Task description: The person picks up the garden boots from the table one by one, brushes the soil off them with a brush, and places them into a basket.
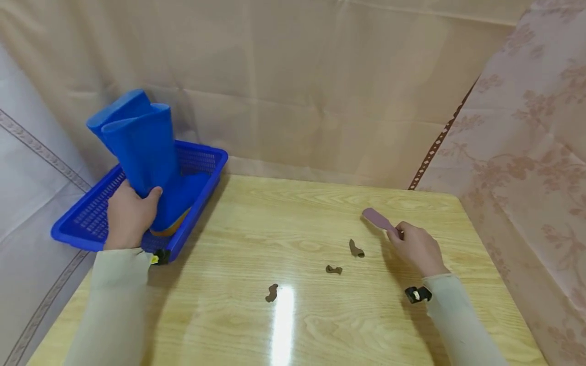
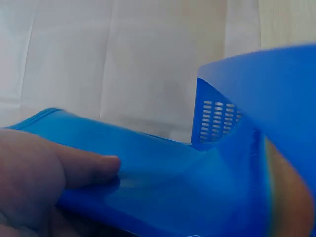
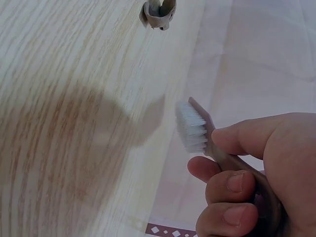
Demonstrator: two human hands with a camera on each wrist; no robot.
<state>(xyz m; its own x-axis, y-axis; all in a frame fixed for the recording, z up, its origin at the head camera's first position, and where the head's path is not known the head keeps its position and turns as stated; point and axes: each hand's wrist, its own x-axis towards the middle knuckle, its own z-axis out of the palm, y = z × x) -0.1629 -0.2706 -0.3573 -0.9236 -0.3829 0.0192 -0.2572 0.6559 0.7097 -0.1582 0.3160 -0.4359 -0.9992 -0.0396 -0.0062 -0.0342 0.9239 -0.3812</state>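
Observation:
In the head view a pair of blue rubber boots (image 1: 146,147) stands tilted in a blue plastic basket (image 1: 215,155) at the left. My left hand (image 1: 130,211) grips the near boot low on its shaft; in the left wrist view the thumb (image 2: 94,168) presses on the blue rubber and the other fingers are mostly hidden. A brown sole edge (image 1: 169,226) shows under the boot. Over the right part of the table my right hand (image 1: 418,249) holds a mauve scrub brush (image 1: 379,218) by its handle. Its white bristles (image 3: 191,127) show in the right wrist view, apart from the tabletop.
Brown curled scraps lie on the wooden table (image 1: 247,213): one near the brush (image 1: 356,249), another nearer the middle (image 1: 333,270), a third further left (image 1: 272,293). A beige cloth (image 1: 297,91) hangs behind, and a floral cloth (image 1: 540,127) hangs at the right.

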